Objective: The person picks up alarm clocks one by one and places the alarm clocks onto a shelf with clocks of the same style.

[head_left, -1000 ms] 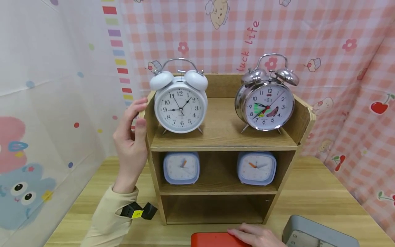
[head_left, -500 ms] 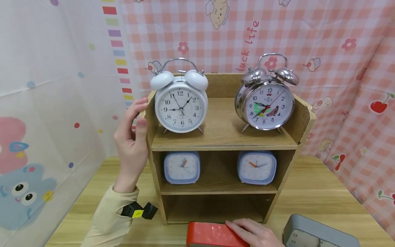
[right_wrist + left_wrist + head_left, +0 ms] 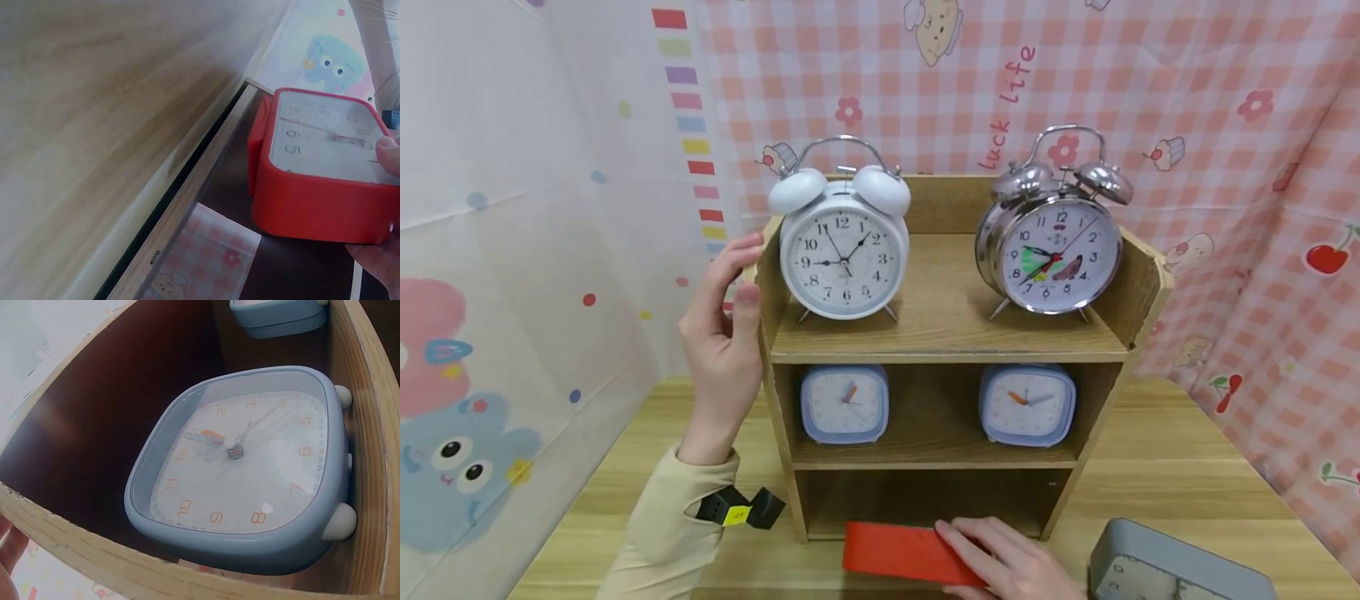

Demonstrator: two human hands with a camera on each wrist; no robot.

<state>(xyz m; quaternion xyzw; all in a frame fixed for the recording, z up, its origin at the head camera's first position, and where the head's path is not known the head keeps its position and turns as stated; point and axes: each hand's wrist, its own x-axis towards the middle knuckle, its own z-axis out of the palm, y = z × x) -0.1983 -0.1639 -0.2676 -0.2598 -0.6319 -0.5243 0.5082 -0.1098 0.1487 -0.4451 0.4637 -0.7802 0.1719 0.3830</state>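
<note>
My left hand [image 3: 722, 350] touches the left side panel of the wooden shelf [image 3: 947, 354], fingertips near its upper front edge. My right hand [image 3: 1011, 558] holds a red alarm clock [image 3: 902, 552] by its right end, in front of the bottom compartment. In the right wrist view, the thumb [image 3: 389, 155] lies on the face of that red clock. A white twin-bell alarm clock [image 3: 846, 258] and a silver twin-bell alarm clock [image 3: 1060, 258] stand on the top level. Two light-blue alarm clocks, one left [image 3: 845, 404] and one right [image 3: 1027, 406], occupy the middle level.
To the right of the right hand, a grey clock [image 3: 1180, 562] lies on the wooden table [image 3: 1172, 467]. Behind the shelf hangs a pink checked cloth [image 3: 917, 108]. A white patterned cloth [image 3: 550, 208] covers the left side.
My right hand has moved the red clock forward and slightly left, closer to the bottom compartment, and tilted it. The left hand stays at the shelf's side.
</note>
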